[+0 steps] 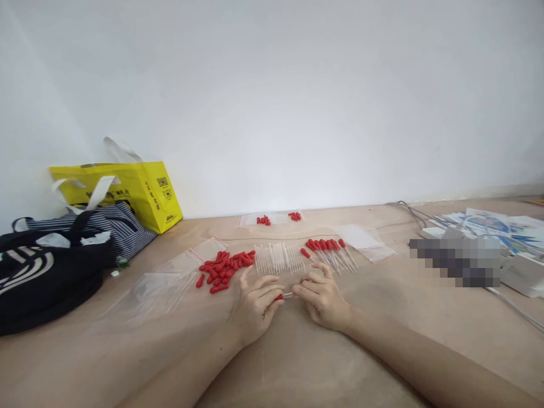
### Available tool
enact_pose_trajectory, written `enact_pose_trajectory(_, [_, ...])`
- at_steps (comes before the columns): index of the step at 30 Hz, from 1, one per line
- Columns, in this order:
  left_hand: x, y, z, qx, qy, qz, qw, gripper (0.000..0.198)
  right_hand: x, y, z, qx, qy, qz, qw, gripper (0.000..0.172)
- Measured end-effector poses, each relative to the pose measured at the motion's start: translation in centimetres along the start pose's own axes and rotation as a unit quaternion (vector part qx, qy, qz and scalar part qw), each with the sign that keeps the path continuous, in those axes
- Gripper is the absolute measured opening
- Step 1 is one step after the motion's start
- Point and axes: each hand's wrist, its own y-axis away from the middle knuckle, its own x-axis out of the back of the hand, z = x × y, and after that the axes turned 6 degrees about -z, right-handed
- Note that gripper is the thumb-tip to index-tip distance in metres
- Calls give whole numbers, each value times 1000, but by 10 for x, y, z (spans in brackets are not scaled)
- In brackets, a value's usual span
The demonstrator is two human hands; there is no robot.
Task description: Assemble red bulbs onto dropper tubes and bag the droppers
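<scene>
Between the fingers of my left hand [257,301] is a red rubber bulb [279,297], its end showing past the fingertips. My right hand [319,294] pinches a clear dropper tube [288,295] whose end meets the bulb; how far it sits inside I cannot tell. Just beyond my hands lies a row of clear tubes [278,258]. To its left is a pile of loose red bulbs [223,269]. On the right, several droppers with red bulbs fitted [334,252] lie side by side, and a single red bulb [305,253] rests near them.
Clear zip bags [151,292] lie left of the pile, and another bag [365,242] lies at the right. A bag with red bulbs [270,220] is by the wall. Yellow and black bags [42,283] stand left; cables, papers [493,226] and a white box [525,275] lie right.
</scene>
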Motion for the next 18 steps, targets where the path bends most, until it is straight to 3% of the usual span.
enact_pose_trajectory(11, [5, -1, 0, 69, 17, -100, 992, 14, -1, -3, 1, -33, -32, -60, 997, 20])
enact_pose_trajectory(18, [16, -4, -5, 83, -17, -118, 989, 12, 4, -3, 10, -57, -29, -81, 995, 15])
